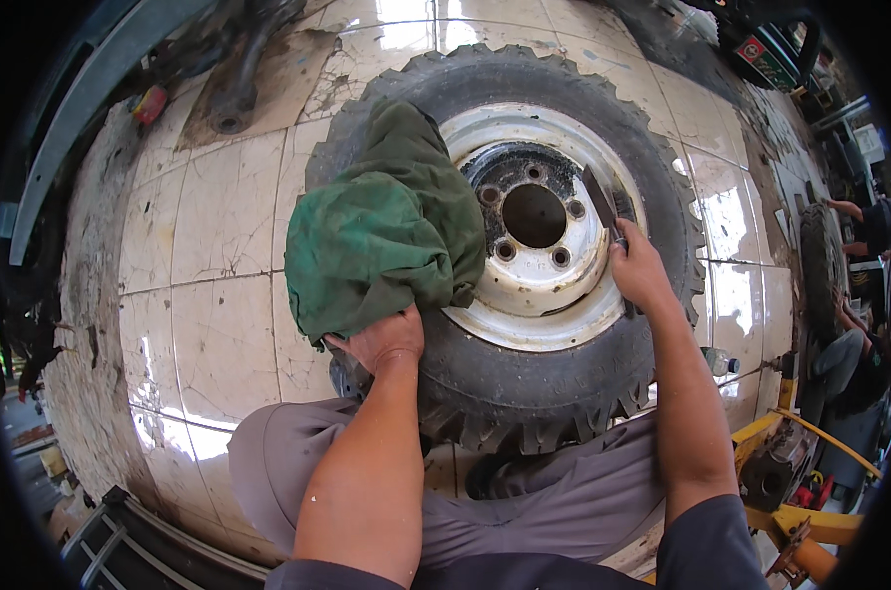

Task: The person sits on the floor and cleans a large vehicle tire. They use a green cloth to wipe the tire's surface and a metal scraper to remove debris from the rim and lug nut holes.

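On tiles [224, 231], has a wheel [531, 278] lying flat, partly hidden under a green cloth [377, 231]. Rests the left hand [382, 339] at the cloth's near edge, with fingers buried in folds; cannot tell whether spread or pinching. Curls the right hand [642, 267] closed around a tool [599, 200], leaving a flat end beyond the fingers, over the wheel; cannot make out the covered handle.
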A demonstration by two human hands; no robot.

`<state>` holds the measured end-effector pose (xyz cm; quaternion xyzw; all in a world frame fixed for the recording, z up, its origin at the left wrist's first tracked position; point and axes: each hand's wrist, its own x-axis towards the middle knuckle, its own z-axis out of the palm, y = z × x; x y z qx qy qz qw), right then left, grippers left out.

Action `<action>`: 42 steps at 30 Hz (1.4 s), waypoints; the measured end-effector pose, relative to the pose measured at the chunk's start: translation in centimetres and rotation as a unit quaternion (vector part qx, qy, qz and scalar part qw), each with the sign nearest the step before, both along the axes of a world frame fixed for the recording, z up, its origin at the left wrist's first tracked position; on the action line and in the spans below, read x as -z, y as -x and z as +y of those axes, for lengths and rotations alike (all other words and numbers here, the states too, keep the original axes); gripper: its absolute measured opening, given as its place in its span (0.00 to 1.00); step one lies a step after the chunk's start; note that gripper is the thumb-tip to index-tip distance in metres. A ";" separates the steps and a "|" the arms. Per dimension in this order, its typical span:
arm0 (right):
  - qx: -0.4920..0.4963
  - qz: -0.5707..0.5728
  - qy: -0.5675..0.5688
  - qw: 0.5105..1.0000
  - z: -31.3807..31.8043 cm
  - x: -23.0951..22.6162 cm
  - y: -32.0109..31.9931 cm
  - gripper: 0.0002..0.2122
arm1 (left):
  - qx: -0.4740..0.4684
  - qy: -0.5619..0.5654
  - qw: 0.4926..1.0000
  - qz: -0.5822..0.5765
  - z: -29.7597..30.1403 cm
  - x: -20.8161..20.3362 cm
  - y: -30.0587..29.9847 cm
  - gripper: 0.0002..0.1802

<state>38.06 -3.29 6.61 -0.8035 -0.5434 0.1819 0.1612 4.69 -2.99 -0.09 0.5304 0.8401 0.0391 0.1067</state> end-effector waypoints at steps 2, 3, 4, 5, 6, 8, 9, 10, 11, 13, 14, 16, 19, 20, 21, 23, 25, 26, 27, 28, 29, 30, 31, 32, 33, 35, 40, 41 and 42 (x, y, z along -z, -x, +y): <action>0.035 0.034 -0.020 0.999 -0.2 -0.2 1.5 0.25 | -0.005 0.004 1.000 0.002 0.0 0.2 0.1 0.42; 0.055 0.050 -0.032 0.997 -0.2 -0.3 2.1 0.25 | -0.006 0.005 1.000 0.006 0.1 0.2 0.0 0.42; 0.046 0.049 -0.039 0.997 -0.1 0.1 2.3 0.25 | -0.007 0.006 1.000 0.010 0.1 0.3 -0.1 0.42; 0.038 0.048 -0.045 0.997 0.0 0.9 2.3 0.26 | -0.005 0.004 1.000 0.011 0.1 0.2 -0.2 0.42; 0.031 0.049 -0.051 0.997 0.1 1.6 2.6 0.26 | -0.002 0.002 1.000 0.014 0.0 0.2 -0.1 0.42; 0.034 0.035 -0.052 0.997 -0.1 2.6 2.9 0.26 | 0.001 -0.002 1.000 0.018 0.1 0.0 -0.1 0.42; 0.046 0.031 -0.040 0.998 0.0 2.4 3.3 0.26 | 0.001 -0.002 1.000 0.017 0.1 -0.1 -0.2 0.42; 0.058 0.027 -0.027 0.998 0.1 2.4 3.6 0.26 | 0.000 -0.002 1.000 0.016 0.0 -0.1 -0.2 0.41; 0.066 0.025 -0.038 0.997 0.2 2.6 3.7 0.26 | 0.002 -0.002 1.000 0.022 -0.1 -0.1 -0.1 0.41; 0.078 0.017 -0.063 0.995 0.4 2.5 3.5 0.26 | 0.005 -0.005 1.000 0.029 -0.1 -0.2 -0.2 0.40; 0.079 0.015 -0.045 0.996 0.4 2.4 3.5 0.26 | 0.004 0.000 1.000 0.030 -0.1 0.0 -0.3 0.40; 0.079 0.015 -0.009 0.997 0.4 2.3 3.7 0.26 | 0.001 0.006 0.999 0.037 -0.1 0.1 -0.1 0.40; 0.046 0.027 -0.029 0.998 0.1 3.4 3.4 0.26 | 0.002 0.005 0.999 0.034 -0.1 -0.1 -0.3 0.40; 0.062 0.032 -0.021 0.997 0.1 3.5 3.2 0.26 | 0.002 0.004 0.999 0.032 0.0 0.0 -0.4 0.40; 0.075 0.039 -0.012 0.996 0.3 2.5 3.9 0.26 | -0.001 0.003 0.999 0.033 -0.1 0.1 -0.3 0.40; 0.082 0.045 0.001 0.996 0.4 2.3 4.3 0.25 | -0.003 0.003 0.999 0.034 -0.2 0.2 -0.1 0.40; 0.074 0.037 0.007 0.997 0.4 2.7 3.6 0.25 | 0.003 0.002 1.000 0.027 -0.1 0.1 -0.2 0.40; 0.089 0.057 0.006 0.994 0.3 2.8 3.4 0.25 | 0.005 -0.001 1.000 0.024 -0.2 0.0 -0.3 0.40; 0.104 0.080 0.006 0.991 0.3 2.8 3.5 0.25 | 0.007 -0.005 1.000 0.023 -0.1 0.0 -0.2 0.40; 0.118 0.103 0.006 0.988 0.4 2.8 3.6 0.25 | 0.009 -0.009 1.000 0.023 -0.1 -0.1 -0.1 0.40; 0.111 0.086 -0.004 0.990 0.5 2.8 3.7 0.25 | 0.006 -0.009 1.000 0.021 0.0 -0.1 -0.1 0.40; 0.105 0.068 -0.013 0.992 0.4 2.7 3.8 0.25 | 0.004 -0.009 1.000 0.018 0.0 0.0 -0.2 0.40; 0.098 0.050 -0.021 0.994 0.4 2.7 3.8 0.25 | 0.001 -0.008 1.000 0.016 -0.1 0.0 -0.2 0.40; 0.111 0.076 -0.002 0.991 0.4 2.9 3.7 0.25 | 0.001 -0.002 1.000 0.019 -0.1 -0.1 -0.2 0.40; 0.124 0.101 0.017 0.987 0.5 3.0 3.4 0.25 | 0.001 0.003 1.000 0.021 -0.1 -0.3 -0.3 0.40; 0.133 0.108 0.009 0.985 0.5 3.2 3.2 0.25 | 0.004 0.008 1.000 0.023 0.0 -0.4 -0.4 0.40; 0.124 0.118 0.014 0.985 0.5 3.2 3.3 0.26 | -0.003 -0.004 1.000 0.011 0.0 0.0 -0.2 0.39; 0.122 0.120 0.013 0.985 0.4 3.3 3.3 0.26 | 0.002 0.001 1.000 0.013 -0.1 -0.1 -0.1 0.39; 0.113 0.104 -0.020 0.988 0.1 3.6 3.7 0.26 | 0.006 0.005 1.000 0.015 -0.1 -0.4 -0.1 0.39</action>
